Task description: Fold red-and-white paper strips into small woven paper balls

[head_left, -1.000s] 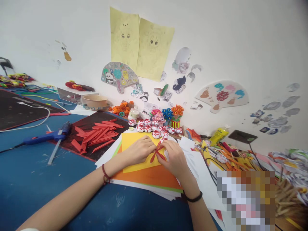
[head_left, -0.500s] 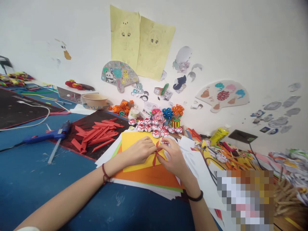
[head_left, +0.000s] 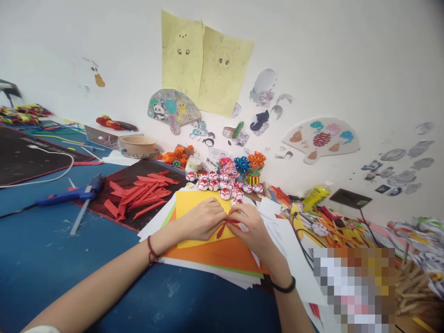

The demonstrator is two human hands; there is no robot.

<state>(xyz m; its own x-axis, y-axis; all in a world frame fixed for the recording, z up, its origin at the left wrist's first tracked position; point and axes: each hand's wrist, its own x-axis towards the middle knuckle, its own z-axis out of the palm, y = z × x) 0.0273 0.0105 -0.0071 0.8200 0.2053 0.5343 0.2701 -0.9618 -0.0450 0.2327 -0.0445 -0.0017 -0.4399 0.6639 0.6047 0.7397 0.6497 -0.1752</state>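
Note:
Between my fingertips is a small red paper piece (head_left: 221,230) with narrow pointed petals, held just above a yellow sheet (head_left: 185,206). My left hand (head_left: 204,220) pinches its left side, fingers curled. My right hand (head_left: 250,225) grips it from the right with thumb and fingertips, which hide part of it. Under the yellow sheet lie an orange sheet (head_left: 211,255) and more stacked paper. Just beyond my hands stand several red-and-white paper flowers (head_left: 225,193).
Folded red paper strips (head_left: 138,194) are heaped on a dark mat at left, beside a blue glue gun (head_left: 65,197). A beige bowl (head_left: 138,145) stands near the wall. A yellow bottle (head_left: 316,196) and paper scraps (head_left: 338,226) lie at right.
The red paper piece has turned between my fingers; its lower petal now points down to the left. Both hands stay in nearly the same place.

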